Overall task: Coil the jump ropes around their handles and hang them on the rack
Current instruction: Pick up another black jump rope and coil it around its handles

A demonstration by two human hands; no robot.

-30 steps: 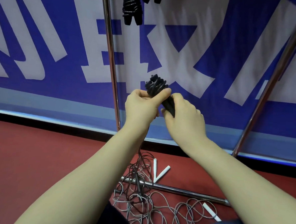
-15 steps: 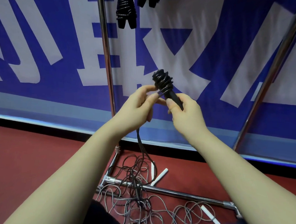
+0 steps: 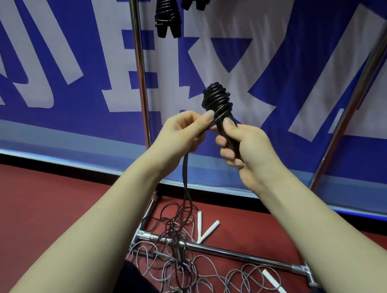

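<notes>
A black jump rope bundle point(image 3: 217, 98) has cord coiled thickly round the top of its handles. My right hand point(image 3: 244, 147) grips the lower part of the handles. My left hand point(image 3: 184, 130) pinches the black cord point(image 3: 184, 175) beside the coil, and the loose cord hangs down from it to the floor. Two coiled black ropes point(image 3: 167, 13) hang at the top of the metal rack point(image 3: 138, 63).
A tangle of grey and black ropes point(image 3: 180, 265) with white handles point(image 3: 207, 231) lies on the red floor over the rack's base bar point(image 3: 238, 254). A slanted rack pole point(image 3: 359, 88) stands at the right. A blue and white banner covers the wall behind.
The bundle has risen slightly and tilted. My left hand has come off the coil's top and moved left, now pinching the hanging cord; my right hand has kept its hold on the handles.
</notes>
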